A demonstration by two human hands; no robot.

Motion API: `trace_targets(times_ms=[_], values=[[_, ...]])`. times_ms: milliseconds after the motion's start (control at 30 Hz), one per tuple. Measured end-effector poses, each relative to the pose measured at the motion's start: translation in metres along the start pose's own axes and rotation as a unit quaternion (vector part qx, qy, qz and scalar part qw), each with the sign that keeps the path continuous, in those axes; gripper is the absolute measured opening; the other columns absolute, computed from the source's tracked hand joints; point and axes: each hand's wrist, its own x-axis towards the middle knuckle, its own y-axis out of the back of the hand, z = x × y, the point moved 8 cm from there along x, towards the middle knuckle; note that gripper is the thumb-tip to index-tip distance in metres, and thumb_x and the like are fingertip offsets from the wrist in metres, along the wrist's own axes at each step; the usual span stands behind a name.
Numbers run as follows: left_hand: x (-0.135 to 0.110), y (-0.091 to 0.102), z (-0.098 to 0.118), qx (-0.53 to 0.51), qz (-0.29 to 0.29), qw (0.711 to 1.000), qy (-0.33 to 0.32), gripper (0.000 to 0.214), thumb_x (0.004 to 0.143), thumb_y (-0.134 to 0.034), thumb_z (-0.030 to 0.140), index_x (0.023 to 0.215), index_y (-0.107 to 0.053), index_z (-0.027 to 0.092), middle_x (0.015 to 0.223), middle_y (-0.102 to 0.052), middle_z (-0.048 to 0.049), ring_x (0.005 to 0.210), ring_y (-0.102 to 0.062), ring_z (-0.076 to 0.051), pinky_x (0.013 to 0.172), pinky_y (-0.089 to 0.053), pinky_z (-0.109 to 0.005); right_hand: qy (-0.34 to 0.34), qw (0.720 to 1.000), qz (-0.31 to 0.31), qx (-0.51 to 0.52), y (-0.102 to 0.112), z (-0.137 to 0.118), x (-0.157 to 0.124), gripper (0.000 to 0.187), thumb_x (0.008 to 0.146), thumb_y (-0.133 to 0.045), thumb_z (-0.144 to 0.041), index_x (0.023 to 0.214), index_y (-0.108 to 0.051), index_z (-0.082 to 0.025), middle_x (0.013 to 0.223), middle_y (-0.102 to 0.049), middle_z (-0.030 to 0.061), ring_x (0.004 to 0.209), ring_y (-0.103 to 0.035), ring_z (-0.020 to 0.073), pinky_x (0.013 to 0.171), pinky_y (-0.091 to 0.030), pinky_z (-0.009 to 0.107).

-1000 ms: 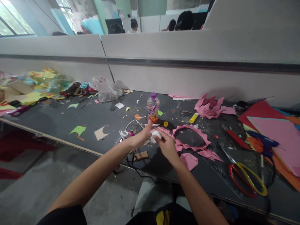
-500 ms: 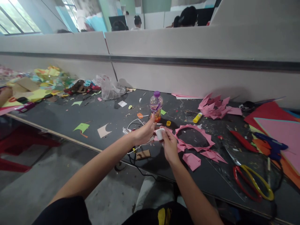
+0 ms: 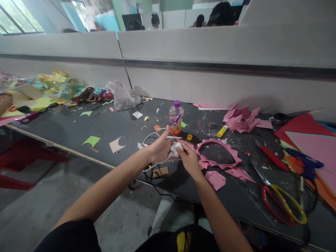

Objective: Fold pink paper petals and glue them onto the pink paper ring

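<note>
Far-left hand: another person's hand is seen at the left edge of the frame, beside a heap of mixed scraps.
Cut paper: a green scrap and a beige scrap are spread on the dark tabletop, left of centre.
Clear bag: crumpled against the partition, upper left of centre.
White cable: looped just left of the left hand.
Left hand: held at the frame's centre, thumb raised; its fingers are partly hidden, so whether anything is gripped by them cannot be told.
White object: located at the centre, between both hands.
Bottle: stood upright beyond the hands, topped by a purple cap.
Right hand: the white object is pinched between thumb and fingers.
Pink ring: laid flat, right of centre, with a yellow tube placed behind it.
Scissors: laid at lower right, the handles coloured red and yellow.
</note>
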Motion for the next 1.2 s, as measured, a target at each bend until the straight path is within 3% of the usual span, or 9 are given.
trace_targets(times_ms=[100, 267, 433, 533, 700, 833, 1000, 1200], values=[[0.003, 0.005, -0.004, -0.008, 0.01, 1.0, 0.019, 0.077, 0.076, -0.017, 0.08, 0.097, -0.054, 0.016, 0.07, -0.052, -0.0006, 0.062, -0.048, -0.013, 0.049, -0.03, -0.022, 0.0, 1.0, 0.014, 0.003, 0.004, 0.002, 0.001, 0.039, 0.074, -0.065, -0.043, 0.107, -0.069, -0.023, 0.114, -0.066, 0.0054, 0.1, -0.061, 0.0217, 0.083, -0.048, 0.033], [0.005, 0.003, -0.007, -0.005, -0.004, 1.0, 0.029, 0.078, 0.076, -0.02, 0.081, 0.101, -0.055, 0.016, 0.073, -0.055, -0.0014, 0.06, -0.046, -0.013, 0.048, -0.028, -0.022, -0.017, 1.0, 0.003, -0.006, 0.004, 0.003, 0.003, 0.043, 0.075, -0.064, -0.045, 0.112, -0.066, -0.023, 0.108, -0.069, 0.0047, 0.075, -0.062, 0.0173, 0.067, -0.049, 0.029], [0.005, 0.003, -0.009, -0.015, -0.006, 0.999, 0.038, 0.08, 0.078, -0.013, 0.079, 0.1, -0.057, 0.016, 0.07, -0.053, -0.0008, 0.062, -0.047, -0.014, 0.049, -0.03, -0.023, -0.001, 0.999, -0.037, 0.004, -0.001, -0.004, 0.005, 0.039, 0.075, -0.064, -0.043, 0.11, -0.067, -0.025, 0.113, -0.067, 0.004, 0.092, -0.062, 0.0199, 0.079, -0.048, 0.032], [0.006, 0.008, -0.012, -0.024, -0.001, 0.999, 0.046, 0.08, 0.076, -0.013, 0.08, 0.099, -0.057, 0.016, 0.073, -0.055, -0.0015, 0.067, -0.048, -0.014, 0.052, -0.033, -0.023, -0.006, 0.999, -0.046, -0.004, -0.001, -0.001, 0.006, 0.04, 0.076, -0.063, -0.043, 0.11, -0.067, -0.025, 0.114, -0.066, 0.0037, 0.088, -0.061, 0.0193, 0.078, -0.048, 0.032], [0.007, 0.013, -0.018, -0.04, -0.003, 0.997, 0.059, 0.08, 0.076, -0.013, 0.081, 0.096, -0.056, 0.016, 0.077, -0.056, -0.0029, 0.069, -0.05, -0.015, 0.052, -0.035, -0.023, -0.021, 0.996, -0.084, -0.031, -0.003, 0.005, 0.006, 0.043, 0.077, -0.06, -0.043, 0.115, -0.065, -0.023, 0.093, -0.069, 0.0021, 0.063, -0.054, 0.0131, 0.061, -0.045, 0.027], [0.007, 0.015, -0.023, -0.05, 0.003, 0.996, 0.073, 0.075, 0.078, -0.016, 0.078, 0.09, -0.055, 0.015, 0.075, -0.055, -0.0029, 0.068, -0.05, -0.015, 0.05, -0.036, -0.023, -0.027, 0.989, -0.137, -0.048, -0.006, 0.006, 0.008, 0.047, 0.078, -0.059, -0.044, 0.118, -0.062, -0.02, 0.08, -0.066, 0.0016, 0.055, -0.047, 0.0106, 0.053, -0.041, 0.024], [0.007, 0.014, -0.025, -0.061, 0.006, 0.996, 0.072, 0.072, 0.078, -0.019, 0.078, 0.081, -0.054, 0.016, 0.068, -0.052, -0.0017, 0.064, -0.05, -0.014, 0.047, -0.035, -0.022, -0.034, 0.981, -0.182, -0.061, -0.008, 0.011, 0.011, 0.049, 0.077, -0.06, -0.046, 0.117, -0.064, -0.019, 0.075, -0.065, 0.0025, 0.057, -0.049, 0.0125, 0.055, -0.043, 0.026], [0.006, 0.016, -0.026, -0.061, 0.028, 0.994, 0.084, 0.072, 0.079, -0.017, 0.078, 0.083, -0.054, 0.016, 0.069, -0.052, -0.0014, 0.065, -0.05, -0.014, 0.049, -0.034, -0.022, -0.03, 0.985, -0.159, -0.058, -0.007, 0.01, 0.01, 0.046, 0.076, -0.062, -0.044, 0.116, -0.064, -0.021, 0.095, -0.067, 0.0052, 0.073, -0.058, 0.0161, 0.065, -0.049, 0.029]])
